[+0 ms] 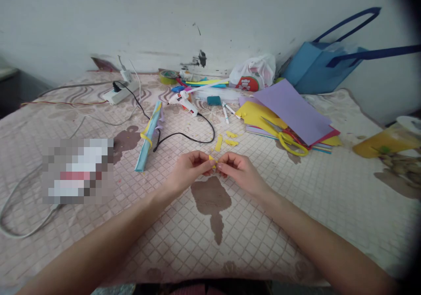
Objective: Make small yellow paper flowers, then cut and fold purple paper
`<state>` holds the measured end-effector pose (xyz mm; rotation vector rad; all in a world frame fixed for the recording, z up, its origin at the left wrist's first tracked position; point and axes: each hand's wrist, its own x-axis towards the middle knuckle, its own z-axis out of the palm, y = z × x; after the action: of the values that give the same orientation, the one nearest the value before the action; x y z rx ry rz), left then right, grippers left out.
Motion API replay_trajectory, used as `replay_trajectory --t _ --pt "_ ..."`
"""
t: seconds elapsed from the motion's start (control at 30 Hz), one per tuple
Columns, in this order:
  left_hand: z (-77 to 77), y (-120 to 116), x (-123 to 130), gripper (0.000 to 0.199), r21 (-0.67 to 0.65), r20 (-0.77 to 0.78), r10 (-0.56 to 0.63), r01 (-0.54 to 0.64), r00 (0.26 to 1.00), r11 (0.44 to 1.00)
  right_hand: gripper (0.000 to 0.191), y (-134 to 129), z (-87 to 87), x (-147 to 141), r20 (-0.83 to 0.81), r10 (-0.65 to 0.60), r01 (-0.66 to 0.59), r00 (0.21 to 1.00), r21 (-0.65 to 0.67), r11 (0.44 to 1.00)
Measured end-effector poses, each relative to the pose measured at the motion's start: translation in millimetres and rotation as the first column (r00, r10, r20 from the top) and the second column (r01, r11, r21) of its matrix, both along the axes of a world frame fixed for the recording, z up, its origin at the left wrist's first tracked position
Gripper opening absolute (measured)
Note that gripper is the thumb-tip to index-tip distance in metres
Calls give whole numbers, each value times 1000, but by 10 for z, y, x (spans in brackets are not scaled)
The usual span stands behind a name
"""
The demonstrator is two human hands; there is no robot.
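Observation:
Over the middle of the table, my left hand point(194, 167) and my right hand point(237, 168) meet, fingertips closed on a small yellow paper piece point(213, 161). The fingers cover part of it, so its full shape is hidden. Just beyond my hands lie several yellow paper scraps point(231, 142), flat on the tablecloth. To the left, a rolled light blue paper tube point(148, 141) rests at a slant, with yellow and purple strips wound about it. Farther back is a white glue gun point(184, 103), its black cord curving toward the tube.
Yellow-handled scissors point(292, 143) lie on coloured paper sheets point(292, 110) at right. Beyond are a tilted cup point(384, 141) of yellow drink and a blue bag point(322, 64). A power strip point(121, 92) stands back left, above a blurred-out device point(79, 170) with a cable.

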<state>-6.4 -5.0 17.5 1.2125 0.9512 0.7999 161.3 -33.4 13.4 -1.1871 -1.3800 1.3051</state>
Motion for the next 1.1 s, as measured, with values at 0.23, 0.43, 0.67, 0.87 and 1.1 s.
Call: replay_trajectory --t 0.23,0.43,0.67,0.87,1.1 --pt "-35 -1 -9 22 -2 -3 25 -25 1000 1000 22 17 -43 26 -82 88 -93 993 -61 994" --pt "-26 -12 6 25 22 -5 34 -34 999 999 11 1 -40 2 141 -44 23 989 152 988" --pt "-41 -5 9 25 -3 70 58 -58 996 998 13 -21 -112 36 487 -291 -144 823 675 724" --pt "-45 5 5 17 30 120 119 -123 986 992 27 -19 -53 13 317 -138 4 938 389 921" --pt "-49 -20 29 16 139 104 127 -141 986 980 29 -17 3 -17 -41 47 -49 998 -53 997"
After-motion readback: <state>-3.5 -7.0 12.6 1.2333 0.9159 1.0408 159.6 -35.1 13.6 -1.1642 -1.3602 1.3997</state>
